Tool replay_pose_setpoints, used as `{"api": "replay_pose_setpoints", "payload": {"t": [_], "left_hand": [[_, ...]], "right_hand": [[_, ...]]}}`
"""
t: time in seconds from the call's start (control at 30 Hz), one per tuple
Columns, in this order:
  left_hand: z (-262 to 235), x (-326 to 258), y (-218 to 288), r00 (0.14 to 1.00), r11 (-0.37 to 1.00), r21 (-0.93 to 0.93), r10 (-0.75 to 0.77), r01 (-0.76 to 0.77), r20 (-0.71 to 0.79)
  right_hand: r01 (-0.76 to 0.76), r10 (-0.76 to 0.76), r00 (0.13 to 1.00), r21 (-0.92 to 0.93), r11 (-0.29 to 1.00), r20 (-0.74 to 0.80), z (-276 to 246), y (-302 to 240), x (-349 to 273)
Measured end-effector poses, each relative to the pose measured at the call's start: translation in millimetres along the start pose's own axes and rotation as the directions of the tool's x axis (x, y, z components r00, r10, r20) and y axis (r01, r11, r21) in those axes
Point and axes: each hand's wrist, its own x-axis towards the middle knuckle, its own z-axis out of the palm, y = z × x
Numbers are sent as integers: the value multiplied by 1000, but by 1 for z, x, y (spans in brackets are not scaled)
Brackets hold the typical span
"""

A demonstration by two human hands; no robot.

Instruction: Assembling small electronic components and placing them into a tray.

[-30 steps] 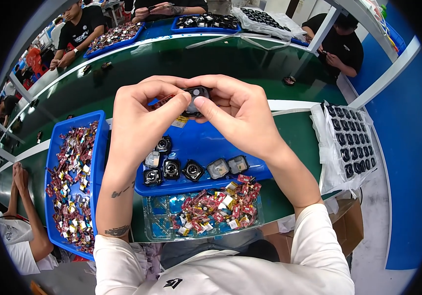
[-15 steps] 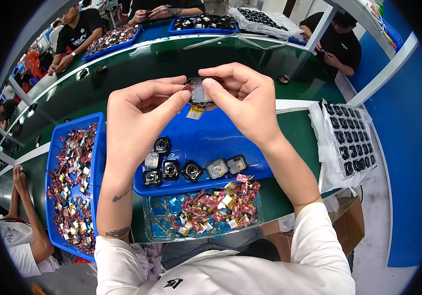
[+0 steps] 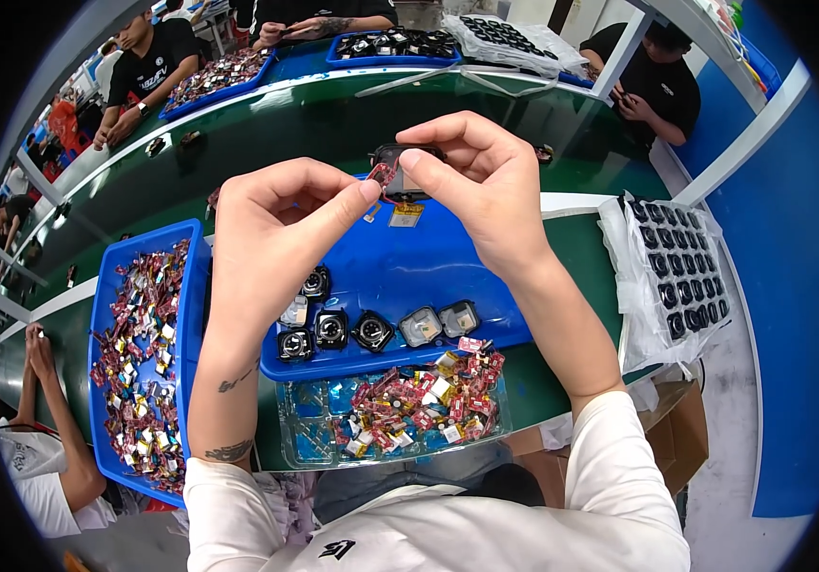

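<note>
Above the blue tray [image 3: 495, 257], my right hand [image 3: 481, 181] grips a black square watch case [image 3: 392, 153] between thumb and fingers. My left hand [image 3: 281, 219] pinches a small red circuit board [image 3: 383, 175] at the case's left edge. A yellow-and-silver battery [image 3: 406, 215] hangs below the case. Down in the tray lie several watch cases, some showing a round black face [image 3: 331, 330], others a grey inside [image 3: 421, 327]. Nearer to me, a clear plastic tray [image 3: 297, 419] holds a heap of red circuit boards [image 3: 429, 400] with batteries.
At left stands a blue bin [image 3: 198, 286] full of red boards. To the right is a white tray [image 3: 624, 276] with rows of black cases. A green conveyor belt [image 3: 286, 129] runs beyond my hands, carrying scattered parts. Co-workers sit across it and at left. A cardboard box [image 3: 681, 429] stands below right.
My left hand has drawn slightly left and down, away from the case's face, with the red board in its pinch. The case and hanging battery have shifted a little right.
</note>
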Motion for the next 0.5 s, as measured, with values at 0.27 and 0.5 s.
{"api": "replay_pose_setpoints", "payload": {"t": [0.27,0.5], "left_hand": [[0,2,-5,993,978,-191,-66,84,96],[7,4,-8,998,976,-210,-62,55,-31]], "right_hand": [[56,-63,996,-93,994,-67,5,-3,-4],[54,-54,998,25,998,-36,8,-5,-6]]}}
